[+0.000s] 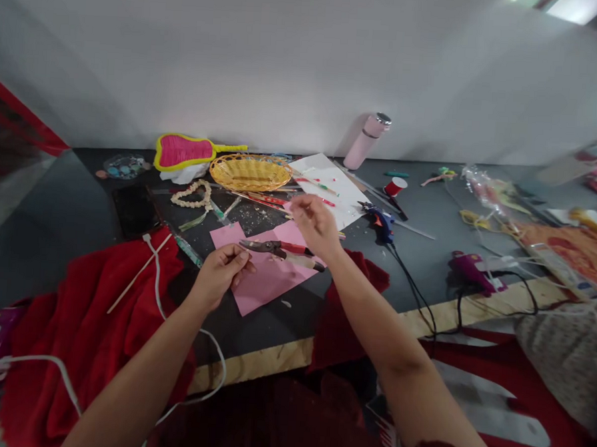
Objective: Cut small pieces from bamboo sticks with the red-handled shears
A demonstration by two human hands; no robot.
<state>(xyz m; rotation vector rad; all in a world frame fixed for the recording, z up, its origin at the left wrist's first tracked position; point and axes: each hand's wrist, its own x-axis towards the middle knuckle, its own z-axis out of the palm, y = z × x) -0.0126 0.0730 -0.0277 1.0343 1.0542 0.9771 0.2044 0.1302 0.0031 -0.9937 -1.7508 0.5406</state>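
Note:
My left hand [222,273] is closed in a pinch near the blade end of the pruning shears [282,249]; what its fingers hold is too small to make out. The shears lie over pink paper [262,285], their red and dark handles pointing right. Just above the handles is my right hand [312,223], fingers pressed together on something I cannot make out. Behind my hands are thin sticks [264,198] and a yellow wicker basket [251,173]. A heart-shaped braided piece [192,194] sits left of the sticks.
White paper [347,199], a pink bottle [367,142], a red spool [395,186] and a blue glue gun [380,221] stand or lie right of centre. At left are a phone [136,212], red cloth [98,306] and a white cable [217,346]. A pink mirror-shaped piece [185,152] lies behind.

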